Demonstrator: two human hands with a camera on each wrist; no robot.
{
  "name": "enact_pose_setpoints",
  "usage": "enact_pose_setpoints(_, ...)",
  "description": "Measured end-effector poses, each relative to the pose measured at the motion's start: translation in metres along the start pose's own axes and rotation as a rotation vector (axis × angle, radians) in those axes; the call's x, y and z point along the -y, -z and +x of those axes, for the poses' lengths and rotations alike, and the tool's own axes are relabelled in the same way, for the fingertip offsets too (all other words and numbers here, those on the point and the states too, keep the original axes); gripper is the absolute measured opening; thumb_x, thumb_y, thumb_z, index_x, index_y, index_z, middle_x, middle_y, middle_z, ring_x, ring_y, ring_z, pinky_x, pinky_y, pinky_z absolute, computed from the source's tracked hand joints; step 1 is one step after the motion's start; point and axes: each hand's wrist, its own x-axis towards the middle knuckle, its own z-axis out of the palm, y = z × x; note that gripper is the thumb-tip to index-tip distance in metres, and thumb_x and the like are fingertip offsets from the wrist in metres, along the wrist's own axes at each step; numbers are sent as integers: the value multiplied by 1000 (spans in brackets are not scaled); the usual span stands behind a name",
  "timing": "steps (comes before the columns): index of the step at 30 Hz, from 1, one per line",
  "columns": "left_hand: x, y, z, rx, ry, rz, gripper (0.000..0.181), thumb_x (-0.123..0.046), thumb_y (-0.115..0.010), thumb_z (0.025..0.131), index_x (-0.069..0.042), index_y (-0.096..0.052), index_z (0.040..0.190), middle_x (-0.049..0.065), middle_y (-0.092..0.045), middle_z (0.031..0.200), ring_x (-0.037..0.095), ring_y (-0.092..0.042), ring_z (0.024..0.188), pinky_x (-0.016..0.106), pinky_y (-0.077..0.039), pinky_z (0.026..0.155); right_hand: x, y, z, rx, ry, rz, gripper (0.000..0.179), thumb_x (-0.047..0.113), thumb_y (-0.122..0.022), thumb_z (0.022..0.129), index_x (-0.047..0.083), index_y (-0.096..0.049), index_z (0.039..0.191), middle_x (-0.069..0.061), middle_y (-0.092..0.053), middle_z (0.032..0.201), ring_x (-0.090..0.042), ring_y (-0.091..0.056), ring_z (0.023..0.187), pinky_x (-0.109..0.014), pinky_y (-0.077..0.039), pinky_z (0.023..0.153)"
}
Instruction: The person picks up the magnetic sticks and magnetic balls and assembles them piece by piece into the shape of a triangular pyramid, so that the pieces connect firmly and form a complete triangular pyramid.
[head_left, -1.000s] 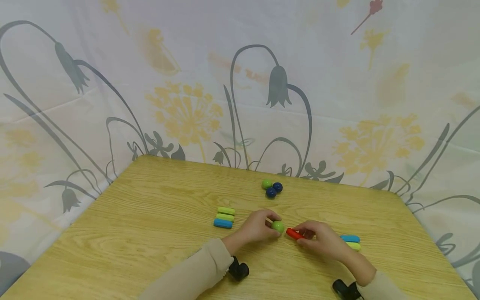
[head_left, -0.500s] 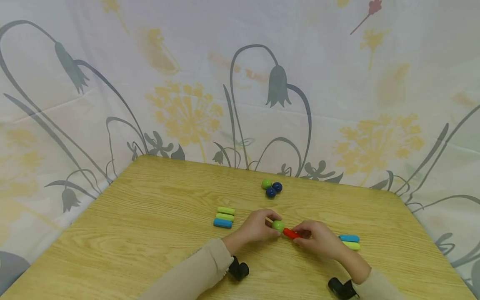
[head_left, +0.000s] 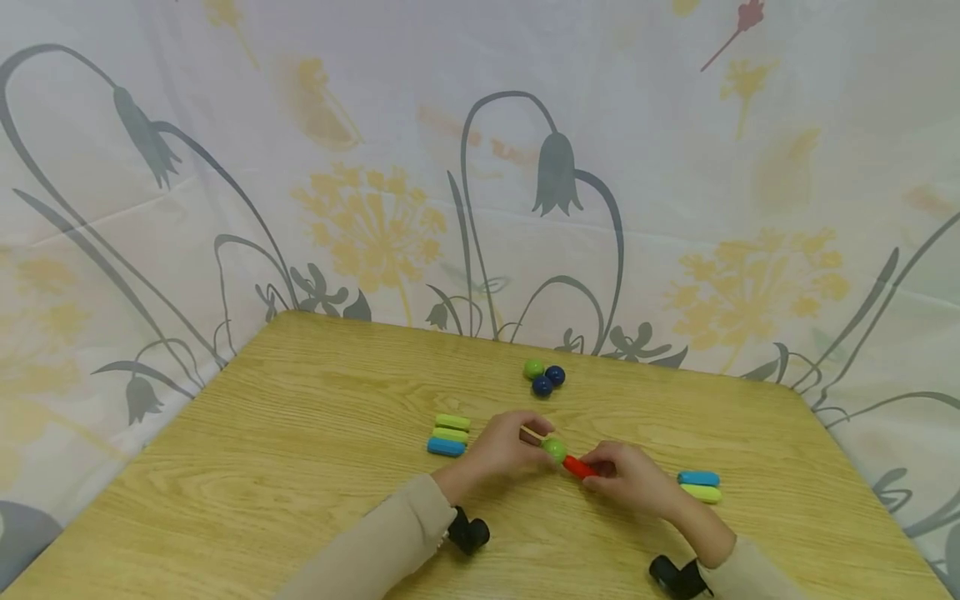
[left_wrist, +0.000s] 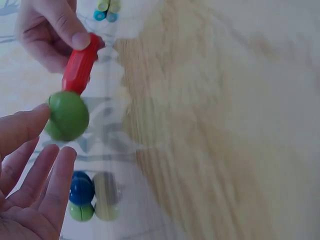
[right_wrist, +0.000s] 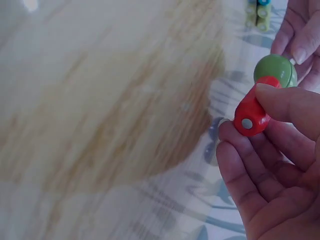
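Observation:
My right hand (head_left: 633, 479) pinches a short red magnetic rod (right_wrist: 251, 112) between thumb and fingers; a silver disc shows in its near end. The rod's other end meets a green ball (left_wrist: 67, 116), and the two touch. Around the ball, my left hand (head_left: 506, 450) has its fingers spread and fairly straight. In the left wrist view its thumb tip lies at the ball's side, while the other fingertips sit a little apart below it. Whether the thumb presses the ball is hard to tell.
Behind the hands, two dark blue balls (head_left: 542, 386) and another green ball (head_left: 534, 368) touch in a cluster. Two yellow-green rods (head_left: 452, 422) and a blue rod (head_left: 446, 447) lie at the left. Another blue rod (head_left: 698, 478) and yellow-green rod (head_left: 701, 493) lie right, on the wooden table (head_left: 315, 400).
My right hand has moved left, bringing the red rod from just apart to touching the green ball. The left hand has shifted slightly, its fingers now looser around the ball.

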Motion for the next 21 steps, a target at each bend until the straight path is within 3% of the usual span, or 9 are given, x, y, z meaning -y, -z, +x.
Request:
enact_pose_setpoints(6, 9, 22, 0, -25, -25, 28, 26, -7, -70, 84, -2, -64, 109, 12, -62, 106, 21, -60, 90, 28, -51, 72, -1, -1, -2, -7, -27, -32, 22, 13, -69, 84, -3, -68, 100, 3, -60, 83, -5, -52, 68, -24, -46, 59)
enact_pose_setpoints(14, 24, 60, -8, -36, -104, 112, 25, -9, -67, 87, 0, -63, 109, 13, -62, 105, 22, -58, 92, 29, -49, 77, -2, -1, -3, 8, -55, -18, 24, 14, -69, 84, -3, -67, 101, 3, -58, 82, -6, -49, 67, -24, -44, 58)
enact_pose_setpoints(21, 36, 84, -14, -59, -86, 107, 24, -9, -65, 88, 0, -63, 110, 13, -61, 108, 24, -56, 97, 33, -48, 81, -2, -1, -2, 8, -51, -21, 24, 15, -70, 84, -2, -67, 101, 3, -58, 81, -5, -49, 66, -24, -44, 57)
